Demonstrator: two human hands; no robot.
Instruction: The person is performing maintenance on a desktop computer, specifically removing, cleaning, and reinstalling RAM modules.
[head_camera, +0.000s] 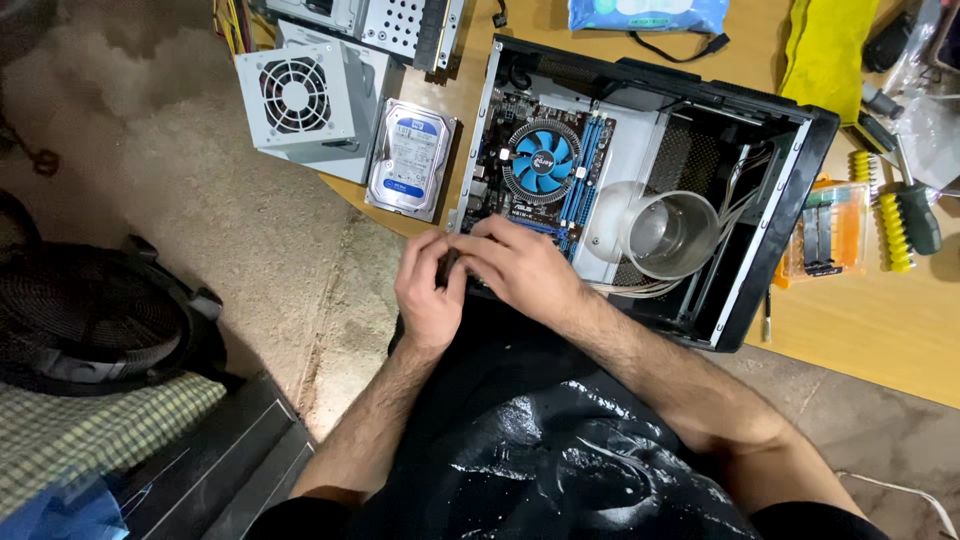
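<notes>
Two bare forearms, left hand (430, 295) and right hand (520, 265) ungloved, no rings or watch visible. Short dark sleeves just showing at the near edge. Black shirt below, creased, with a cracked whitish print across the front.

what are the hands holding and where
Both hands, left and right, pinch a small dark part between the fingertips at the case edge; what it is and where it is gripped cannot be told.

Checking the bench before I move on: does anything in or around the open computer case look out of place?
Yes: a clear plastic cup lies on its side inside the open computer case, beside the motherboard.
</notes>
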